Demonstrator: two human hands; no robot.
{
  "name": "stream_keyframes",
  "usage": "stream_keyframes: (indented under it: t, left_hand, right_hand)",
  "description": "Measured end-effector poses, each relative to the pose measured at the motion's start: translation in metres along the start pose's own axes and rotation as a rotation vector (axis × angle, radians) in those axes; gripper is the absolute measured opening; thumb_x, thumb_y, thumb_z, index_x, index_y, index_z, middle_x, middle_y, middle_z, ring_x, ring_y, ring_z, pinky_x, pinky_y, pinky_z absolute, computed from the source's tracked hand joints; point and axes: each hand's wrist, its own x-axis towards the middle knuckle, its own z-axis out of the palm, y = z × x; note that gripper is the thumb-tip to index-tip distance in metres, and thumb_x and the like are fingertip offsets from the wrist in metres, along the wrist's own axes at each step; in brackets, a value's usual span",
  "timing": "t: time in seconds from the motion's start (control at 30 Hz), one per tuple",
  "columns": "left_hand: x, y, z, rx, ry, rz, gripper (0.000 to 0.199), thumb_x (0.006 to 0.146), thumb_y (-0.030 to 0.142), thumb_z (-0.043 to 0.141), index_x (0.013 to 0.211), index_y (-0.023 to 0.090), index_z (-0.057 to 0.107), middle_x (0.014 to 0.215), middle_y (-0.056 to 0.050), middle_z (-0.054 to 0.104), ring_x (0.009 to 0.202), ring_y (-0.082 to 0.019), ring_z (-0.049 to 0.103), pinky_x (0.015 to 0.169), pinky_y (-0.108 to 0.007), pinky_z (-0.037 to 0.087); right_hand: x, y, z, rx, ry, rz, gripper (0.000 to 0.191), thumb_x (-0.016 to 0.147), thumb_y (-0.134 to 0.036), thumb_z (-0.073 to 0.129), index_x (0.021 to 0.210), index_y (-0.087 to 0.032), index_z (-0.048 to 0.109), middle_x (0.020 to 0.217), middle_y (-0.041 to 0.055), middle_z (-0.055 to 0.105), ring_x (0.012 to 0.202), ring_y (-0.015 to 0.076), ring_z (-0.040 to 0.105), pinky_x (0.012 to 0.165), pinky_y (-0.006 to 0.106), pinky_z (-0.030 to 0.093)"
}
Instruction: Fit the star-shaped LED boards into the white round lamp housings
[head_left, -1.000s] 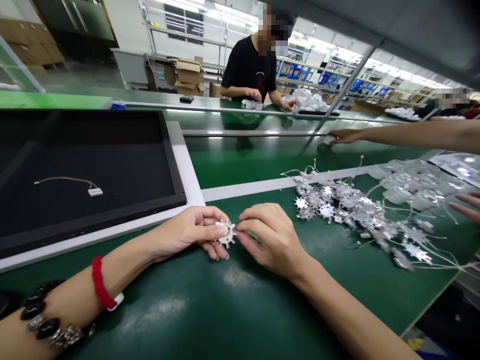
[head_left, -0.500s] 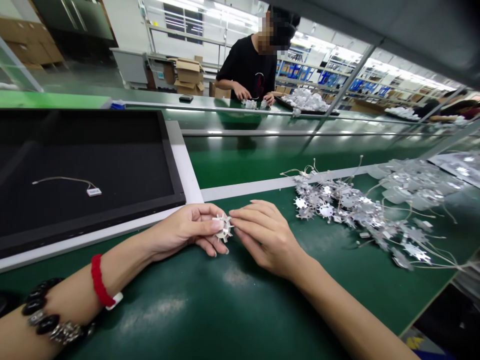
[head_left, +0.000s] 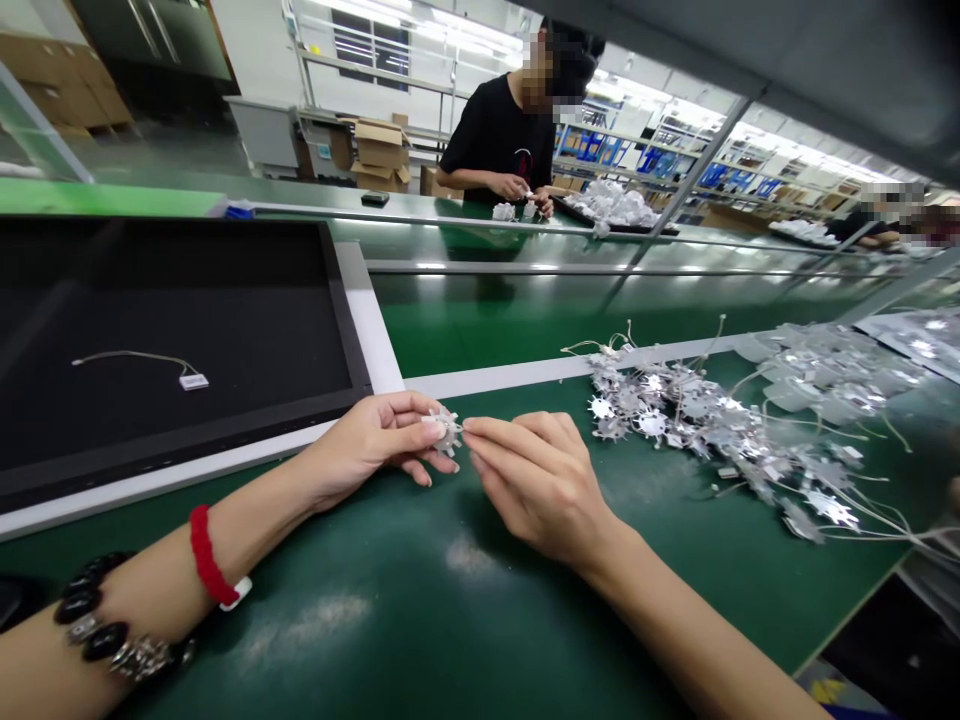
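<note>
Near the middle of the view, my left hand (head_left: 401,438) holds a small silvery-white toothed disc (head_left: 448,432) between thumb and fingers. My right hand (head_left: 536,480) is beside it, its thumb and fingertips pinched together at the disc's right edge; whether something tiny is between them is too small to tell. Both hands are just above the green tabletop (head_left: 405,600). To the right lies a heap of similar silvery toothed pieces (head_left: 697,405) with thin pale wires.
At the left, a black tray (head_left: 150,290) holds a small white part (head_left: 193,381) with a thin wire. Translucent pieces (head_left: 832,365) lie at the far right. Across the bench a person (head_left: 499,130) handles small white parts beside a white pile (head_left: 615,205).
My left hand and the disc have shifted slightly up, and the disc is tilted differently. My right hand's fingers are more bent. The person opposite has brought their hands closer together.
</note>
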Motion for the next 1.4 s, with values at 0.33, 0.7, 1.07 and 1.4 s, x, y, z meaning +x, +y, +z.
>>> stream_keyframes:
  t: [0.33, 0.7, 1.07, 1.4]
  left_hand:
    - [-0.003, 0.002, 0.0, 0.008, -0.047, -0.022, 0.047, 0.067, 0.044, 0.098, 0.091, 0.014, 0.07, 0.078, -0.006, 0.076, 0.074, -0.022, 0.078, 0.055, -0.019, 0.061]
    - [-0.005, 0.003, 0.002, 0.013, -0.127, -0.046, 0.045, 0.069, 0.045, 0.097, 0.089, 0.014, 0.071, 0.074, -0.004, 0.076, 0.067, -0.02, 0.078, 0.056, -0.018, 0.063]
    - [-0.005, 0.0, -0.001, 0.072, -0.199, -0.067, 0.04, 0.073, 0.044, 0.095, 0.094, 0.015, 0.078, 0.08, -0.005, 0.078, 0.079, -0.013, 0.074, 0.078, -0.016, 0.059]
    - [-0.001, -0.004, -0.001, 0.14, -0.122, 0.028, 0.031, 0.076, 0.041, 0.092, 0.087, 0.016, 0.077, 0.077, -0.004, 0.075, 0.074, -0.014, 0.07, 0.064, -0.018, 0.056]
  right_hand:
    - [0.002, 0.006, -0.005, 0.09, -0.088, -0.068, 0.015, 0.098, -0.011, 0.06, 0.098, -0.016, 0.073, 0.101, 0.006, 0.079, 0.086, 0.019, 0.062, 0.082, 0.036, 0.048]
    - [-0.004, 0.01, 0.007, 0.036, -0.122, -0.013, 0.023, 0.1, -0.007, 0.056, 0.11, -0.006, 0.077, 0.115, 0.0134, 0.079, 0.111, 0.0244, 0.074, 0.097, 0.037, 0.063]
    - [-0.001, 0.007, 0.004, -0.039, -0.155, -0.016, 0.029, 0.1, -0.006, 0.052, 0.12, -0.002, 0.073, 0.13, 0.0167, 0.073, 0.122, 0.0301, 0.07, 0.097, 0.042, 0.065]
    - [-0.003, 0.013, 0.005, 0.027, -0.061, 0.025, 0.022, 0.098, -0.009, 0.055, 0.11, -0.007, 0.074, 0.117, 0.0157, 0.078, 0.107, 0.0265, 0.075, 0.091, 0.04, 0.064]
